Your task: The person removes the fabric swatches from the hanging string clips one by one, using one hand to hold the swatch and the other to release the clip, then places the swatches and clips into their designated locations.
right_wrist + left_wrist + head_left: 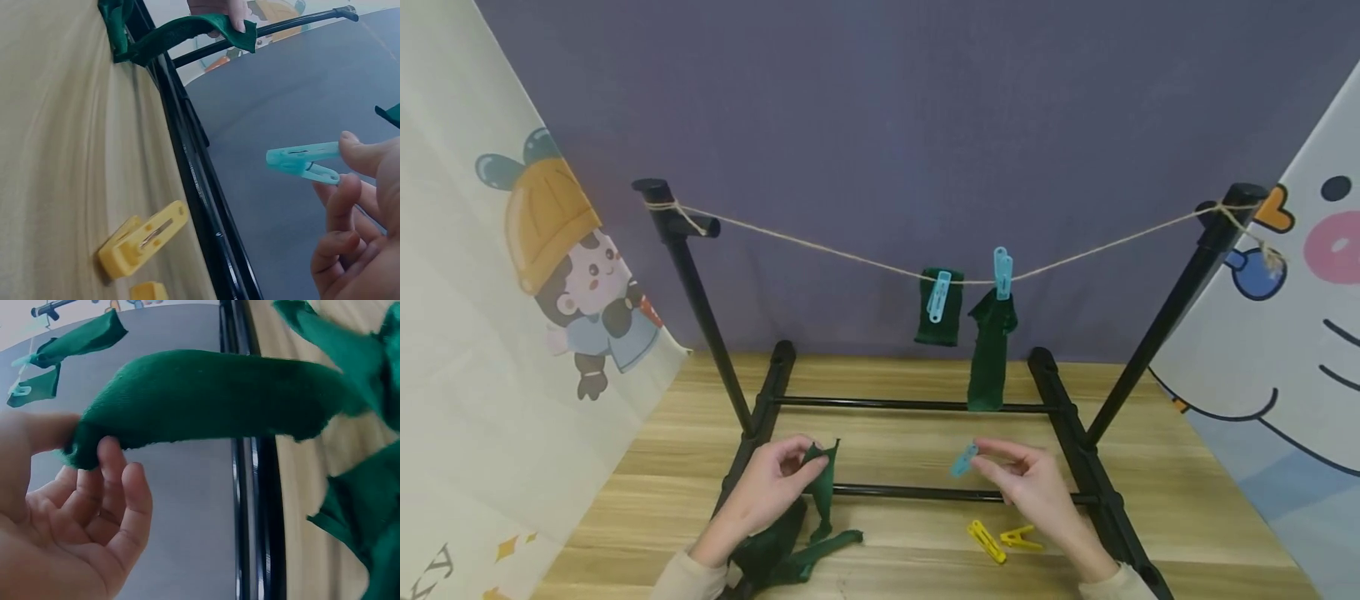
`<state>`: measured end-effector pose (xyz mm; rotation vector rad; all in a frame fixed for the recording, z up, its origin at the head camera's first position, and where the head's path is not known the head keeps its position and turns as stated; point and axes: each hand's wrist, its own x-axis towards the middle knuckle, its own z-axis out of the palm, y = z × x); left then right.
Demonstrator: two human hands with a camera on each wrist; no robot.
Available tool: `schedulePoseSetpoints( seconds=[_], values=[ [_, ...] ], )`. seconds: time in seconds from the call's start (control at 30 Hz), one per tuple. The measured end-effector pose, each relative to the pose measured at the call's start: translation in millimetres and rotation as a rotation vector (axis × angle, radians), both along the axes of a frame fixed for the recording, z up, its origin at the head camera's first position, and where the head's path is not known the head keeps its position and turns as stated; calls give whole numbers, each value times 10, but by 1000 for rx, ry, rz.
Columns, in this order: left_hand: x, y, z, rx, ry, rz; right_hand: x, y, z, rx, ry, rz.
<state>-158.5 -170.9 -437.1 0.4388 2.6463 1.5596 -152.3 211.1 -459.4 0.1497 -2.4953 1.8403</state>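
Observation:
My left hand (771, 479) pinches the top end of a dark green cloth strip (206, 397) between thumb and fingers. The strip hangs down toward a heap of green cloth (778, 546) on the table. My right hand (1033, 483) holds a light blue clothespin (306, 157) by its handle ends, its nose pointing away from the fingers. Beyond the hands, a twine line (850, 257) carries two green cloth pieces: a short one (940, 332) under a blue clothespin (938, 297), and a longer one (988, 358) under another blue clothespin (1002, 273).
Two yellow clothespins, one (987, 542) beside the other (1021, 537), lie on the wooden table (910, 575) near my right wrist. A black frame stands around the work, with a left post (700, 308), a right post (1165, 333) and low crossbars (917, 493).

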Motion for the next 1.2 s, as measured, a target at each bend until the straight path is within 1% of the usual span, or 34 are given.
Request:
schedulePoseSetpoints(
  seconds=[0.13,0.27,0.4,0.47,0.53,0.63,0.73,0.8,0.93,1.0,1.07,1.2],
  values=[
    [-6,-42,-61,-65,-4,-18,14,6,-23,6,-59,32],
    [-1,-71,-106,-102,-6,-43,8,22,-38,19,-109,65],
    [16,-101,-151,-138,-21,-110,14,38,-76,27,-175,91],
    [21,-110,-170,-155,-15,-141,21,43,-104,25,-201,104],
    [27,-114,-179,-174,-12,-153,34,50,-136,27,-210,131],
    [35,-115,-179,-215,-20,-146,56,59,-188,28,-189,209],
    [51,-117,-174,-267,-46,-139,77,60,-240,30,-159,287],
    [63,-120,-180,-304,-51,-141,84,56,-270,43,-147,319],
    [77,-127,-213,-365,-57,-160,89,53,-309,79,-165,341],
    [79,-129,-229,-383,-45,-165,91,55,-321,99,-189,347],
    [81,-131,-244,-403,-18,-168,95,57,-333,115,-210,357],
    [78,-132,-263,-434,18,-179,90,71,-356,131,-227,379]
  ],
)
